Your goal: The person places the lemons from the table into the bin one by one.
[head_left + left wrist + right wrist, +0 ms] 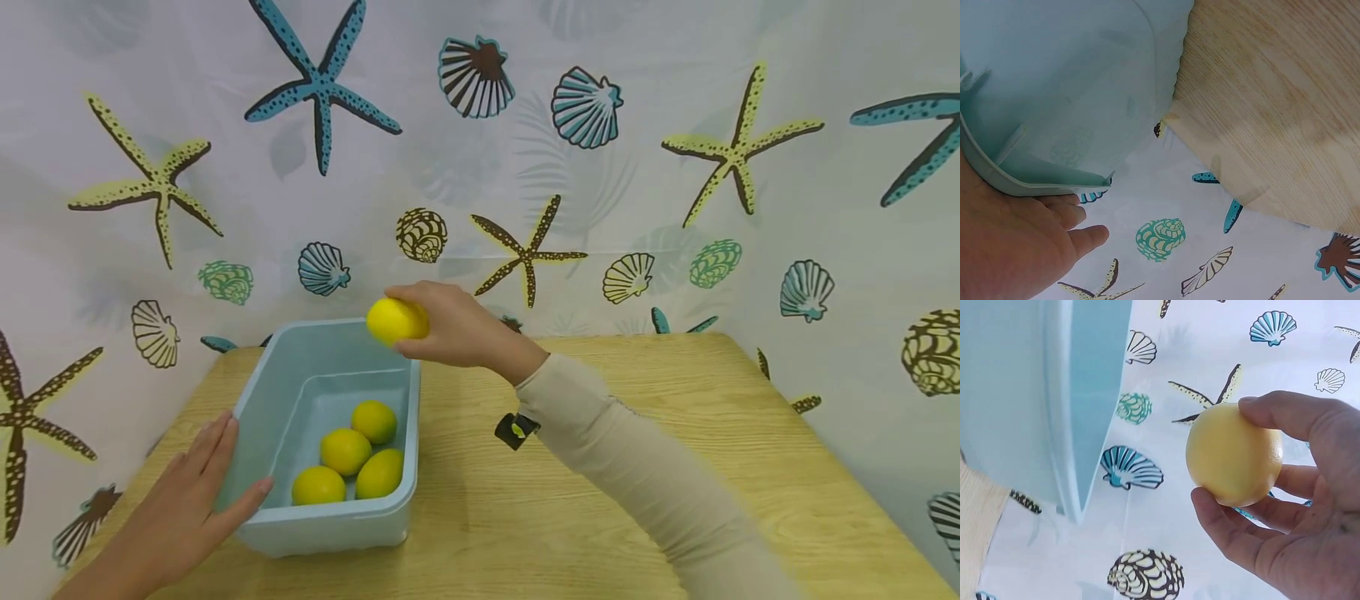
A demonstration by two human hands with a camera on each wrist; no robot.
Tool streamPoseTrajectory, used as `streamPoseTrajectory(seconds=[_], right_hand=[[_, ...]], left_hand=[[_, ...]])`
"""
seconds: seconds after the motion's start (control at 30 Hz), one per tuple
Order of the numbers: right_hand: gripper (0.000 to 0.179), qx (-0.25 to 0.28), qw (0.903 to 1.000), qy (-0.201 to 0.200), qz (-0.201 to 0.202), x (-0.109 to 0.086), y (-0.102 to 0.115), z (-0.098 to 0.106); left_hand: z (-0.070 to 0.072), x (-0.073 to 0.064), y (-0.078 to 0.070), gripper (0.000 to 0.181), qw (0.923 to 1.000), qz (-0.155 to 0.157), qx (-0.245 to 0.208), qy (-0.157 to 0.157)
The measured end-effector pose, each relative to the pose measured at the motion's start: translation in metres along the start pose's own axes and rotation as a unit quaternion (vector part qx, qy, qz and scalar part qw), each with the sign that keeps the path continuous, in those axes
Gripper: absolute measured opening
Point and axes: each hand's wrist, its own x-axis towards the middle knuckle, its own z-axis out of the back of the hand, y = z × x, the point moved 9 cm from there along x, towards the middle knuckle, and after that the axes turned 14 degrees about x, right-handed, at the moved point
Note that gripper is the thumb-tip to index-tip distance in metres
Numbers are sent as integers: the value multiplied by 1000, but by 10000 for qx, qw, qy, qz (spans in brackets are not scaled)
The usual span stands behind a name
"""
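Note:
My right hand [461, 327] grips a yellow lemon [393, 322] above the far right corner of a light blue plastic bin [330, 535]. In the right wrist view, thumb and fingers curl round the lemon [1232, 456], beside the bin's wall [1010, 394]. Inside the bin, several more lemons [346, 452] lie together toward the near right end. My left hand [180, 510] rests against the bin's left rim, fingers extended and thumb reaching over the near corner. The left wrist view shows that hand [1016, 244] touching the bin's edge from outside.
The bin stands on the left part of a light wooden table [600, 467]. A white curtain [465, 175] printed with starfish and shells surrounds the table at the back and sides. A small black device [516, 430] hangs at the right sleeve's cuff.

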Motion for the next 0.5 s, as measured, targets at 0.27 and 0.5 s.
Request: streamPoseTrajectory(seconds=[0.27,0.5], right_hand=[[61,545,9982,241,108,25,17,-24],[61,635,9973,362,-41,46,26,-47]], left_hand=[[0,1,1,89,10000,-11,0,-8],[0,1,1,89,10000,6,-21,13]])
